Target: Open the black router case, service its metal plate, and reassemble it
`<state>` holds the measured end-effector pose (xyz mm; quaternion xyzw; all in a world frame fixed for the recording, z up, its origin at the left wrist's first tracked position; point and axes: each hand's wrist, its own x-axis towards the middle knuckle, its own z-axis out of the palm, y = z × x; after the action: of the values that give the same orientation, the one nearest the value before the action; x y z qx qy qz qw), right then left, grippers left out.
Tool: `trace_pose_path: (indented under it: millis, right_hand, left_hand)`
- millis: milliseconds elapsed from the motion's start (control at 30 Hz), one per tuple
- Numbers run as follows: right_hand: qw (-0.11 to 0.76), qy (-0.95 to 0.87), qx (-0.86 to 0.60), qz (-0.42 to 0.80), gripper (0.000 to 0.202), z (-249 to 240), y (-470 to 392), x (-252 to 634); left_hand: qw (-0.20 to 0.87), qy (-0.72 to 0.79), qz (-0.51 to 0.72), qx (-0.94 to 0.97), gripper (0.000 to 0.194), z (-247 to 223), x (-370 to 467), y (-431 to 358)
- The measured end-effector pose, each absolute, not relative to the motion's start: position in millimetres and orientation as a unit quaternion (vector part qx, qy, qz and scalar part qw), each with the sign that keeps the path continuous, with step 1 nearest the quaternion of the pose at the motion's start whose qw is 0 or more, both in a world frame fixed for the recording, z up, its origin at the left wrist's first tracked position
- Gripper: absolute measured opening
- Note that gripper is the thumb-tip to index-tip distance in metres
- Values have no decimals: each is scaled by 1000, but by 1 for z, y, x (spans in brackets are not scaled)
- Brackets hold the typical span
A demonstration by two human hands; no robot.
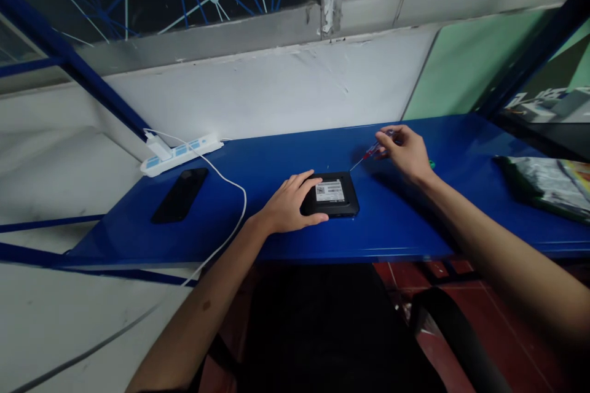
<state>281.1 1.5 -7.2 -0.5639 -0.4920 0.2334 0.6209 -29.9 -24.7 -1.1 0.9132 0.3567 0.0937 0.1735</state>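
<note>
A flat black box-shaped device [352, 195] with a white printed label [330, 191] lies on the blue table. My left hand [290, 202] grips its left side, thumb along the near edge and fingers over the top. Held in my right hand [405, 150] is a screwdriver [371, 151] with a clear and red handle. Its thin shaft slants down to the left, and the tip is at the far right corner of the device. Whether the tip sits in a screw is too small to tell.
On the blue table [286, 248], a black phone [180, 195] lies left, near a white power strip [184, 153] with a plugged-in charger. A white cable [244, 196] runs over the front edge. A small green thing [432, 164] is behind my right wrist; a plastic packet [548, 187] lies far right.
</note>
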Motion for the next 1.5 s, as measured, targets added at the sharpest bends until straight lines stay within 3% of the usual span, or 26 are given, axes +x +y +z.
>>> trace_pose_path:
  millis: [333,733,1100,1500]
  right_hand:
    - [639,-447,-529,335,35,-1,-1,280]
    - [545,-471,-481,500,29,8,-18,265]
    - [511,-495,-497,497,28,4,-18,262]
    - [548,-484,-504,460,32,4,-15,266]
  left_hand:
    - [177,351,110,913,86,-1,-29,-24]
    - [163,374,118,905,94,-3,-28,-24]
    - [166,366,128,907,93,-4,-29,-23]
    - [165,367,123,907,93,-4,-29,-23]
